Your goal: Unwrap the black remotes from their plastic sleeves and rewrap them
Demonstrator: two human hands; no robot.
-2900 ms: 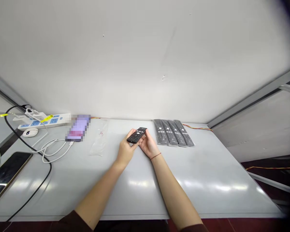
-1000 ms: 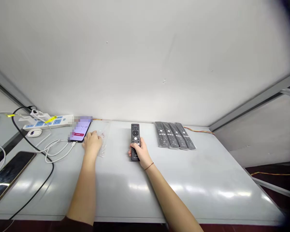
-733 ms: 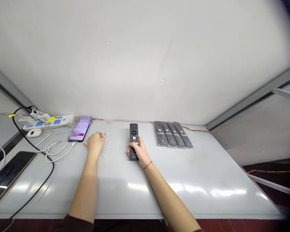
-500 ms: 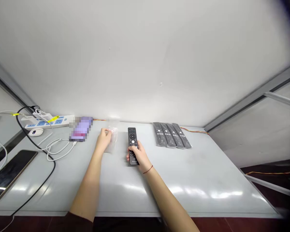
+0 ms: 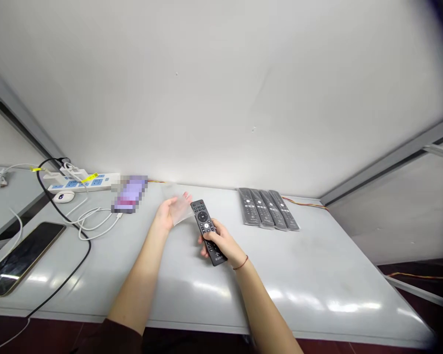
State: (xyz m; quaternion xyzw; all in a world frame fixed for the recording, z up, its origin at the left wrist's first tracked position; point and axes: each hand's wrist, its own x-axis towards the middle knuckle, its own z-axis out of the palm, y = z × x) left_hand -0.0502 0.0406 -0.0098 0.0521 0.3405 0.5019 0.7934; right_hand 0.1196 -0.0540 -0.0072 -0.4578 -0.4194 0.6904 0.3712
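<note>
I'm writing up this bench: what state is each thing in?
Loose remote: unwrapped, in the right hand
Clear bag: in the left hand
Four other remotes: bagged, lying side by side
Far phone: screen lit
Near phone: screen dark
White cable: looped, plugged into the far phone
Power strip: plugs inserted

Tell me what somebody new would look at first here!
Probably the black remote near the middle, held in the right hand, with the left hand holding a clear plastic bag beside it. Next, maybe the four wrapped remotes side by side toward the right, then the purple-screened phone at the left.
</note>
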